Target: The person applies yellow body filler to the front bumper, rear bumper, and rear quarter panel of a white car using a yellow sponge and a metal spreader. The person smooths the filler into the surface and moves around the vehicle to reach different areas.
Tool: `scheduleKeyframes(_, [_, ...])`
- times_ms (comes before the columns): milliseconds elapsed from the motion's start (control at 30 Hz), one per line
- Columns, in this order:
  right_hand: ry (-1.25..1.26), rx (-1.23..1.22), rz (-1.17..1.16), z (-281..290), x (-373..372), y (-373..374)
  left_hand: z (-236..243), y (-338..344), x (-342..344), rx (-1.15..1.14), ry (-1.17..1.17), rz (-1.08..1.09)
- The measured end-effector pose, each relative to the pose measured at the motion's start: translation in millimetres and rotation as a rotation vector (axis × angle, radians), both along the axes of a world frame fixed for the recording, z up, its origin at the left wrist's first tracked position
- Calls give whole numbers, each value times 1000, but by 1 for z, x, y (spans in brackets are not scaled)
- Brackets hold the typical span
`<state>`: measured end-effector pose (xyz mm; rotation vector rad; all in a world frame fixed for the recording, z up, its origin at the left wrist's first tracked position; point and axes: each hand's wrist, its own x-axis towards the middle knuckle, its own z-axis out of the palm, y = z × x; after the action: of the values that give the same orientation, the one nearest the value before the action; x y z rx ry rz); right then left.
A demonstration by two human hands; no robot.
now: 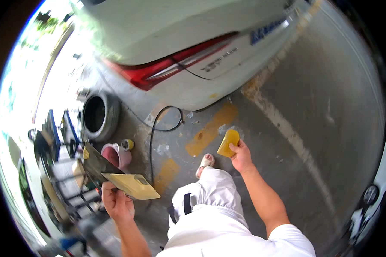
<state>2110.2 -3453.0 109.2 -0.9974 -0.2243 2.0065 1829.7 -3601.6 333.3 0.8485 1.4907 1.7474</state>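
One yellow pad, just off the picture's centre toward 4 o'clock, is in the right hand, its fingers pinched narrow on the near edge and covering a little of it. Toward 8 o'clock, the left hand has its fingers closed on one tan sheet; one dark plate sticks out beyond, toward 11 o'clock from that hand, and whether the two are joined is hard to make out. The plate partly hides one pink bucket, with one small tin just beside it. Farther out, toward 9 o'clock, lies one tyre; one black hose loops nearer the centre. One white car, cut off above, fills 12 o'clock, showing one red tail light
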Motion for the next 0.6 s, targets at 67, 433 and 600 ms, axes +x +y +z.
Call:
scheduleKeyframes(67, [-28,26,-80,-48,-19,7,-23,23,-25,-75,56,-113])
scheduleKeyframes(433, [-364,181,-643,-210,-156,85,-162,144,-118,-327,408,-812])
scheduleKeyframes(600, [-711,473,-862,-208,-162,144,-193,210,-133,-355,557,-1118])
